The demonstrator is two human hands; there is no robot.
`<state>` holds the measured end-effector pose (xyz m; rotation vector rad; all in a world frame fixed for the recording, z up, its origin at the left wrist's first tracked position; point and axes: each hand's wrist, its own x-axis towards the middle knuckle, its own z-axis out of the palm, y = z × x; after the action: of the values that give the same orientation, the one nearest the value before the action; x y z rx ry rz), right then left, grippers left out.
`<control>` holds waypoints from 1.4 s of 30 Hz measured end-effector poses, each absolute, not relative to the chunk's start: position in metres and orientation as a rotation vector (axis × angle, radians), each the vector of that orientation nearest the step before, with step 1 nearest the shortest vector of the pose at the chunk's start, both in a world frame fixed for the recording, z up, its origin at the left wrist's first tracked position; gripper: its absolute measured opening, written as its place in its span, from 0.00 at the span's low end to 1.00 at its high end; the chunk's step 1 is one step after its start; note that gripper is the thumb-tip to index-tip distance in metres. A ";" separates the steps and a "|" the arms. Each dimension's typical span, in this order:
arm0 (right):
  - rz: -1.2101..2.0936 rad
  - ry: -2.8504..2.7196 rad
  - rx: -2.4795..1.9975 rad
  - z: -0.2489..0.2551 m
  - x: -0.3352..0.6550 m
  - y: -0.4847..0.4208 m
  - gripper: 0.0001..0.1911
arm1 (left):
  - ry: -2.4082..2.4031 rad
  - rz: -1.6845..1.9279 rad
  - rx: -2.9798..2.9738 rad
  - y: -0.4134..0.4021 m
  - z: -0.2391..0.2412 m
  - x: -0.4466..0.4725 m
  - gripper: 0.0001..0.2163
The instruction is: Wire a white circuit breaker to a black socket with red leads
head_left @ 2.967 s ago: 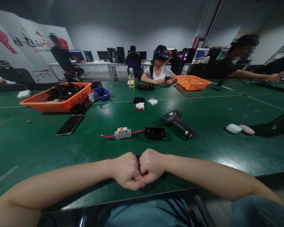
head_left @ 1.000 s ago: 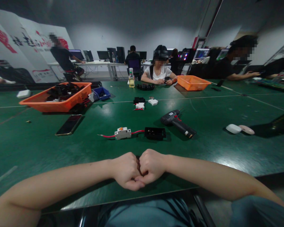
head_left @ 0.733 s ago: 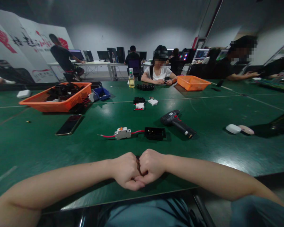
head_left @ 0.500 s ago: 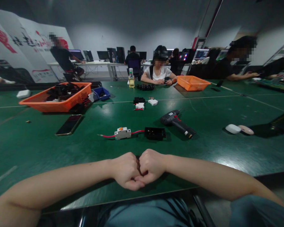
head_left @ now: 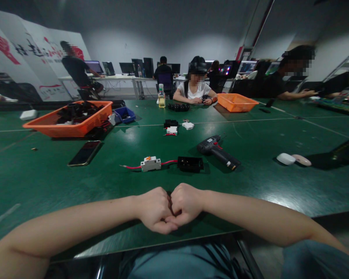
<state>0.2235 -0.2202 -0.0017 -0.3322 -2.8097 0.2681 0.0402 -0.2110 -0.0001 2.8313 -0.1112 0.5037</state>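
My left hand (head_left: pixel 155 209) and my right hand (head_left: pixel 186 203) rest as fists on the near edge of the green table (head_left: pixel 46 182), knuckles pressed together. Nothing shows inside either fist. Just beyond them lies a white circuit breaker (head_left: pixel 150 163) with red wires, joined to a black box (head_left: pixel 190 164). A black electric screwdriver (head_left: pixel 218 151) lies to the right of the box. A dark phone (head_left: pixel 84 153) lies flat to the left.
An orange basket (head_left: pixel 50 126) of black parts and a small blue bin (head_left: pixel 125 114) stand at the left. Small black and white parts (head_left: pixel 171 127) sit mid-table. Two pale oval objects (head_left: pixel 292 159) lie right. A person (head_left: pixel 195 87) sits opposite beside a bottle (head_left: pixel 161 97) and another orange basket (head_left: pixel 235 102).
My hands have not moved. Only people in the background shift slightly.
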 end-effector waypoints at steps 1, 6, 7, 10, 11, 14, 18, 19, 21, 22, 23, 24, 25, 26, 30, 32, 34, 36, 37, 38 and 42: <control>0.266 -2.812 -0.336 -0.001 0.223 -0.220 0.28 | -0.111 0.500 2.834 -0.211 0.000 0.040 0.21; 0.269 -2.802 -0.333 -0.002 0.223 -0.221 0.27 | -0.106 0.493 2.837 -0.211 0.000 0.040 0.20; 0.265 -2.803 -0.330 -0.002 0.223 -0.221 0.27 | -0.106 0.491 2.838 -0.211 0.000 0.040 0.20; 0.252 -2.814 -0.329 -0.002 0.223 -0.220 0.27 | -0.105 0.495 2.839 -0.211 -0.001 0.040 0.20; 0.249 -2.816 -0.330 -0.001 0.223 -0.220 0.27 | -0.105 0.500 2.836 -0.211 -0.001 0.040 0.20; 0.244 -2.815 -0.328 -0.001 0.223 -0.221 0.27 | -0.103 0.508 2.826 -0.211 -0.001 0.040 0.20; 0.248 -2.805 -0.331 -0.001 0.223 -0.221 0.27 | -0.116 0.503 2.826 -0.211 -0.001 0.040 0.21; 0.250 -2.796 -0.334 -0.001 0.223 -0.221 0.27 | -0.117 0.507 2.827 -0.211 0.000 0.040 0.21; 0.256 -2.782 -0.335 -0.001 0.223 -0.221 0.27 | -0.114 0.513 2.830 -0.211 0.000 0.040 0.21; 0.258 -2.781 -0.334 -0.001 0.223 -0.221 0.27 | -0.113 0.510 2.831 -0.211 -0.001 0.040 0.21; 0.257 -2.786 -0.334 -0.001 0.223 -0.221 0.27 | -0.115 0.505 2.832 -0.211 -0.001 0.040 0.21; 0.254 -2.795 -0.333 -0.001 0.223 -0.221 0.26 | -0.116 0.500 2.832 -0.211 -0.002 0.040 0.21; 0.249 -2.806 -0.333 -0.001 0.223 -0.221 0.26 | -0.116 0.499 2.832 -0.211 -0.003 0.040 0.21; 0.243 -2.816 -0.332 -0.001 0.223 -0.221 0.26 | -0.115 0.498 2.830 -0.211 -0.003 0.040 0.21; 0.211 -2.833 -0.317 -0.003 0.223 -0.220 0.27 | -0.130 0.463 2.805 -0.209 0.004 0.038 0.21; 0.195 -2.817 -0.288 -0.002 0.224 -0.220 0.26 | -0.139 0.437 2.794 -0.206 0.015 0.035 0.21; 0.195 -2.799 -0.257 0.001 0.223 -0.222 0.25 | -0.116 0.467 2.799 -0.200 0.032 0.031 0.21; 0.204 -2.792 -0.252 0.005 0.222 -0.224 0.26 | -0.053 0.519 2.836 -0.192 0.050 0.027 0.20; 0.207 -2.791 -0.274 0.006 0.222 -0.225 0.27 | 0.038 0.540 2.877 -0.187 0.058 0.027 0.20; 0.207 -2.788 -0.304 0.007 0.221 -0.226 0.27 | 0.159 0.562 2.932 -0.183 0.066 0.027 0.18; 0.214 -2.760 -0.370 0.008 0.220 -0.228 0.25 | 0.521 0.517 3.211 -0.163 0.081 0.040 0.11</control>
<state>0.2200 -0.2282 0.0076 -0.3696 -2.7600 0.2144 0.0404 -0.1629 0.0809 3.2112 0.5214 0.5172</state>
